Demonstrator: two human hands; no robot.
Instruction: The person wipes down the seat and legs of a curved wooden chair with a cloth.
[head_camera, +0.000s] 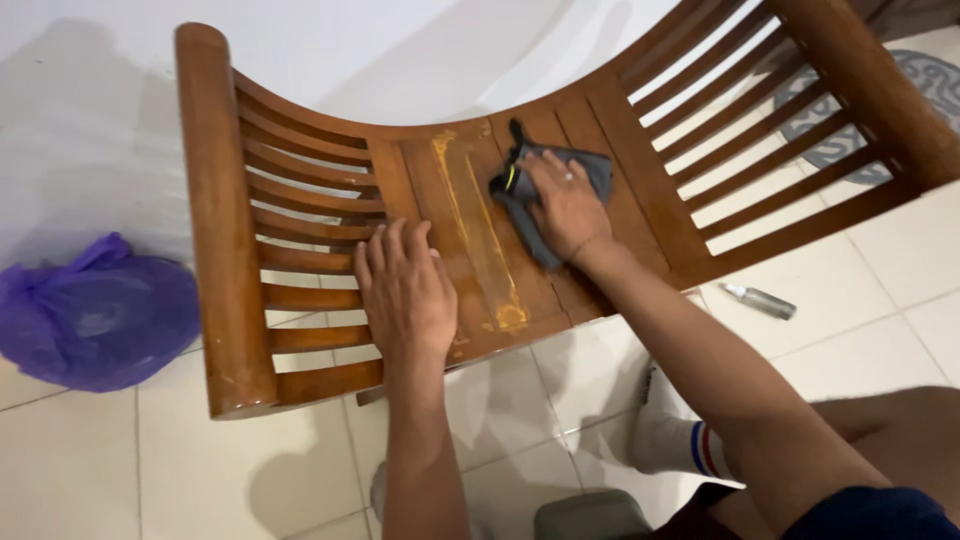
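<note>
A white-socked foot (668, 440) rests on the tile floor just below the wooden bench (480, 240). The left hand (405, 290) lies flat and open on the bench's middle panel. The right hand (565, 205), fingers spread, presses a grey cloth (520, 190) onto that panel. 1 purple bag (95, 315) sits left of the bench, 1 small bottle (760, 300) right.

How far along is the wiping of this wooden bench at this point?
Done: hard to tell; the boards beside the stain show no marks. In hand: the right hand presses a grey cloth onto the solid centre panel of the wooden bench, while the left hand lies flat on the wood. Left: a yellowish streak between the hands remains unwiped. A small spray bottle lies on the floor.
</note>
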